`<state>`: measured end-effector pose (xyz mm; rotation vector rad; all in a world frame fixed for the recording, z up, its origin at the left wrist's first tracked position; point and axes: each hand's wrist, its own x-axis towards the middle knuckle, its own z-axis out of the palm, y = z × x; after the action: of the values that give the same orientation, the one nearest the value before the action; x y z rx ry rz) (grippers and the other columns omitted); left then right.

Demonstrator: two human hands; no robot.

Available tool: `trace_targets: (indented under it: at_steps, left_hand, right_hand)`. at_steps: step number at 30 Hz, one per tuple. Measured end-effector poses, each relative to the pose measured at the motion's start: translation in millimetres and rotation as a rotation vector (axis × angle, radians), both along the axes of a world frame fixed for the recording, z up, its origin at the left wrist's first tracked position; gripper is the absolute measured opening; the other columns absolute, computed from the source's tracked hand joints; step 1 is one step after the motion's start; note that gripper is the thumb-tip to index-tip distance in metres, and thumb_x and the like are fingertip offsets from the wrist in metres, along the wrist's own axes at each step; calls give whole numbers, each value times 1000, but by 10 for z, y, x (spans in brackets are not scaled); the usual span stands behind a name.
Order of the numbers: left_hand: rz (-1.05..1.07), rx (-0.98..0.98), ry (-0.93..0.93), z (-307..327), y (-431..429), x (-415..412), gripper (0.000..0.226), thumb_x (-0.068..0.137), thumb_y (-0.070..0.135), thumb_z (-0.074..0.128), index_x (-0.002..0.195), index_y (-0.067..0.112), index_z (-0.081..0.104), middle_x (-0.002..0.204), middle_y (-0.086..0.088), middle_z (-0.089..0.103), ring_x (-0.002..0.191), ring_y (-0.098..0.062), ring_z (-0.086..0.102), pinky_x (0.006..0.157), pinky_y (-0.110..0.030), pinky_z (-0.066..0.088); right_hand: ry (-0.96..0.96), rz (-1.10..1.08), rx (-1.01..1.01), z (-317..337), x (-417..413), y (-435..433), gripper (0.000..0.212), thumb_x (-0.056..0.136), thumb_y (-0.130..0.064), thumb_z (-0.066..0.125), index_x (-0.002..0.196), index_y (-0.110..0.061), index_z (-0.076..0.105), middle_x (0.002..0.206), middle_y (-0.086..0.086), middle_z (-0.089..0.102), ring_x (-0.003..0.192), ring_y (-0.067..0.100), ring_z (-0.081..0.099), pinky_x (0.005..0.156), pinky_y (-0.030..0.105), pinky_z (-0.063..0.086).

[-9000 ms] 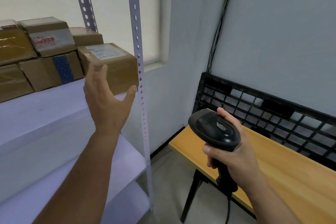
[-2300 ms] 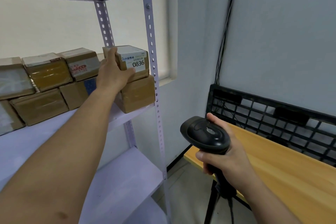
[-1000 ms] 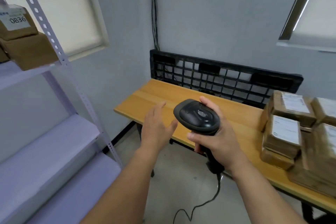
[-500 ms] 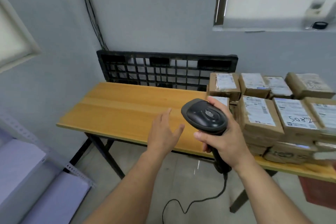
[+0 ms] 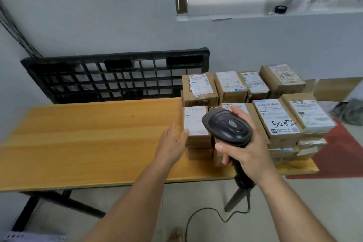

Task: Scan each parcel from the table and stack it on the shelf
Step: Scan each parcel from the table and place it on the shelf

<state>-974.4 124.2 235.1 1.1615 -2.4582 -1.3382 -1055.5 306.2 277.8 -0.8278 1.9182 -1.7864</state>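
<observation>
Table [image 5: 88, 143] of pale wood fills the middle of the view. Behind it a black pallet [image 5: 117, 56] stands on edge against the grey wall. Parcels [image 5: 275, 119], brown boxes with white labels, sit stacked in rows on the table's right end, one of them marked 5082. A red mat [image 5: 334, 155] lies on the floor past that end. The left hand [image 5: 172, 145] reaches over the table with fingers straight and slightly spread, holding nothing. Its thumb tip is at the left edge of the front-left parcel [image 5: 196, 121], though whether it touches cannot be told. The right hand [image 5: 247, 153] grips the scanner [image 5: 227, 127] by its handle, head up over the parcels. Its cable [image 5: 204, 209] trails to the floor.
</observation>
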Motion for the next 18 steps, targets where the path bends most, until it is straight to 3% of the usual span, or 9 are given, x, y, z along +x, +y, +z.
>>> trace_targets:
  at_steps: [6, 9, 11, 13, 15, 18]
  left_hand:
    - [-2, 219, -22, -64, -160, -352, 53, 105, 41, 27, 150, 13, 28, 153, -7, 36, 137, -25, 36, 103, -33, 32]
    - [22, 303, -34, -147, -213, -475, 50, 103, 45, 28, 145, 18, 34, 138, -3, 51, 108, -16, 50, 85, -32, 40]
    - [53, 362, -21, -180, -228, -519, 46, 103, 45, 31, 140, 18, 36, 118, 2, 55, 90, -8, 51, 72, -28, 41]
    - [67, 395, -18, -219, -243, -535, 40, 102, 44, 34, 133, 19, 37, 109, 3, 55, 83, -4, 50, 61, -26, 39]
    - [86, 447, -2, -256, -262, -545, 34, 101, 43, 38, 126, 20, 38, 113, 0, 58, 85, -6, 53, 62, -27, 41]
    - [109, 528, 34, -237, -283, -559, 29, 99, 40, 47, 119, 20, 40, 115, -5, 61, 92, -13, 60, 70, -30, 51]
  right_hand:
    - [-47, -89, 4, -5, -281, -67, 85, 74, 7, 77, 124, -54, 46, 94, 10, 69, 48, 33, 59, 51, 44, 54]
    - [-84, -126, 9, -42, -354, -113, 82, 68, -5, 82, 117, -62, 49, 99, 10, 69, 48, 34, 59, 50, 45, 54]
    - [-126, -145, 6, -90, -392, -133, 79, 63, -12, 80, 113, -66, 51, 102, 6, 70, 47, 33, 58, 50, 44, 53]
    - [-162, -160, 1, -145, -420, -132, 79, 62, -12, 79, 115, -63, 50, 97, 7, 71, 47, 33, 57, 51, 44, 52]
    - [-184, -166, 1, -172, -438, -129, 79, 62, -12, 78, 117, -61, 49, 91, 8, 70, 47, 33, 57, 50, 42, 51]
    - [-207, -156, 13, -176, -444, -136, 80, 62, -13, 78, 119, -58, 47, 101, 9, 70, 49, 34, 58, 49, 39, 51]
